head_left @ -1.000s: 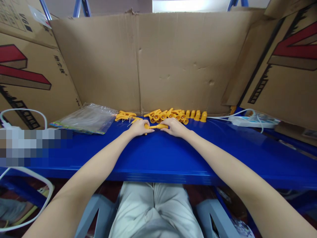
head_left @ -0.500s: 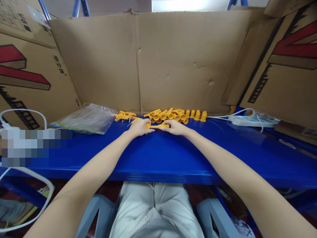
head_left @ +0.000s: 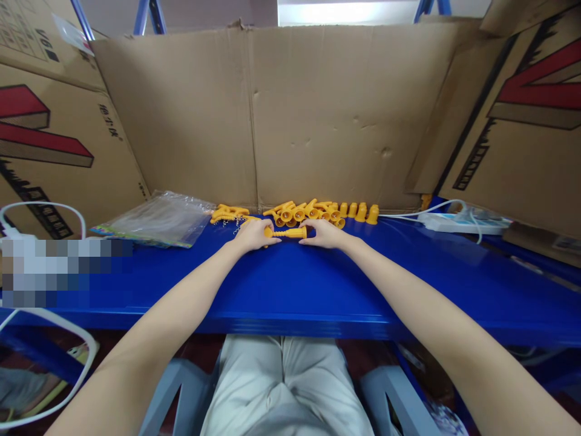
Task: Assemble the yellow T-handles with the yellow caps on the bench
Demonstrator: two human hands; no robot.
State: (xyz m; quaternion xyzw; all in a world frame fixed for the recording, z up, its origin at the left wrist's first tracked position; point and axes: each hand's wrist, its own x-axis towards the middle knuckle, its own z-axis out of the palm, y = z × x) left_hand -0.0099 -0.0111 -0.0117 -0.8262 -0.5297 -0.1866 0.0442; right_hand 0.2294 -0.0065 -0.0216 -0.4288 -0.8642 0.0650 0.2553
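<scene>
Both my hands rest on the blue table (head_left: 290, 284) near its back edge, gripping one yellow plastic piece (head_left: 287, 232) that lies level between them. My left hand (head_left: 253, 234) is closed on its left end, my right hand (head_left: 323, 233) is closed on its right end. Just behind lies a heap of several yellow trumpet-shaped parts (head_left: 305, 211). A short row of small yellow caps (head_left: 362, 212) stands to the right of the heap. More yellow parts with small chains (head_left: 228, 212) lie to the left.
Cardboard walls (head_left: 318, 109) enclose the table at the back and both sides. Clear plastic bags (head_left: 157, 218) lie at the back left. A white power strip (head_left: 458, 223) with cables sits at the back right. A white cable (head_left: 49, 209) loops at the left edge.
The yellow piece between my hands looks shorter now, with my hands drawn a little closer together. Nothing else has moved.
</scene>
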